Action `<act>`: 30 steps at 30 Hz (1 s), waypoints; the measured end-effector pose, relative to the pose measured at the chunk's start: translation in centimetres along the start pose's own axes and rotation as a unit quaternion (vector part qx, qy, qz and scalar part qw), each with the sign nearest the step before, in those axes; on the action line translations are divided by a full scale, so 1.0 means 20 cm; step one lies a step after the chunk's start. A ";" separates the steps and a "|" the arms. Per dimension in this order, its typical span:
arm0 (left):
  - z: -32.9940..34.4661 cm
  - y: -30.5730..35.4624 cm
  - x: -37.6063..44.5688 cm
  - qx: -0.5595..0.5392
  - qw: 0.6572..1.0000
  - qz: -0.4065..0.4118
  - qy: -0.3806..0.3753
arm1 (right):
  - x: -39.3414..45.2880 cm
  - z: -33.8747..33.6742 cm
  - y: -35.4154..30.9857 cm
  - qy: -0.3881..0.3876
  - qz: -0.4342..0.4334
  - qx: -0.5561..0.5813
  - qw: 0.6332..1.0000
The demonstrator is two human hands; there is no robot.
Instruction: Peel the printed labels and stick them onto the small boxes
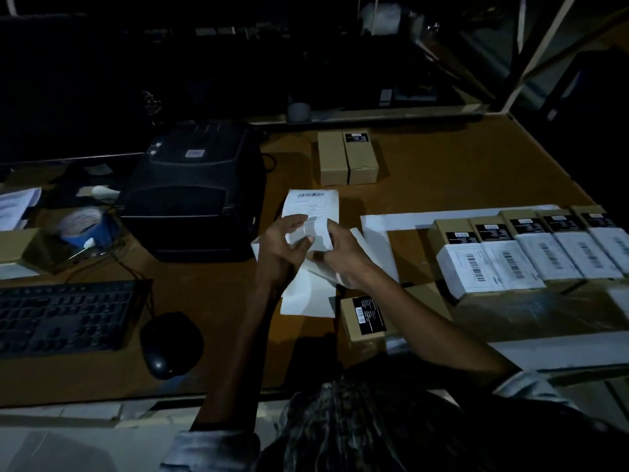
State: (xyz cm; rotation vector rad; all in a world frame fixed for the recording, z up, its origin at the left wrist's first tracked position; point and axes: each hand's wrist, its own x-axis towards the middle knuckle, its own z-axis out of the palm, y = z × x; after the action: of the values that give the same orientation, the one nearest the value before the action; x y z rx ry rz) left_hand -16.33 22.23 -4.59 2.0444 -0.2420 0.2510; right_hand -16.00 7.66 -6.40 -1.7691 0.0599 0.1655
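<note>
A white printed label [313, 207] with a barcode stands upright above the middle of the brown table [442, 172]. My left hand [284, 245] pinches its lower left part. My right hand [343, 253] pinches its lower right part, and white backing paper [306, 294] hangs below both hands. One small tan box [364, 320] with a black sticker lies just under my right forearm. Two more tan boxes [347, 158] sit side by side at the back. On the right, a row of several boxes [531, 253] carries white barcode labels.
A black label printer [197, 192] stands left of the hands. A black keyboard [64, 315] and mouse [170, 344] lie at the front left. A roll of tape [85, 223] sits by the printer. Loose white sheets [377, 240] lie right of the hands.
</note>
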 end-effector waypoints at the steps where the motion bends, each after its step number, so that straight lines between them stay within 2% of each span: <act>1: 0.01 -0.01 0.00 0.006 1.000 0.019 0.000 | -0.01 -0.02 -0.01 -0.004 -0.014 -0.007 1.000; 4: 0.02 0.00 0.00 0.016 0.996 0.090 0.022 | -0.03 -0.06 -0.04 -0.006 -0.056 -0.027 0.998; 9: -0.01 0.06 0.06 0.078 0.982 0.142 0.097 | -0.01 -0.07 -0.17 -0.005 -0.113 -0.039 0.993; 15: -0.04 0.07 0.08 0.200 0.937 0.237 0.163 | 0.01 -0.06 -0.23 -0.016 -0.140 -0.062 0.988; 20: -0.05 0.10 0.06 0.204 0.928 0.238 0.203 | 0.03 -0.09 -0.24 -0.068 -0.143 -0.090 0.983; 22: -0.05 0.08 0.06 0.202 0.938 0.215 0.183 | 0.03 -0.10 -0.21 -0.096 -0.132 -0.095 0.982; 25: -0.03 0.01 0.04 0.208 0.956 0.177 0.108 | 0.03 -0.12 -0.11 -0.129 -0.080 -0.079 0.985; 30: 0.04 -0.05 -0.02 0.193 0.979 0.024 -0.055 | 0.00 -0.15 -0.03 -0.151 0.051 -0.058 0.985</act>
State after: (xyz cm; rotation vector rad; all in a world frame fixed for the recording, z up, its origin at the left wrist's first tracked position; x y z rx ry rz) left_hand -16.31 21.99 -6.00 2.4429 -0.3328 0.2280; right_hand -15.61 4.95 -5.17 -1.8390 -0.0802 0.5188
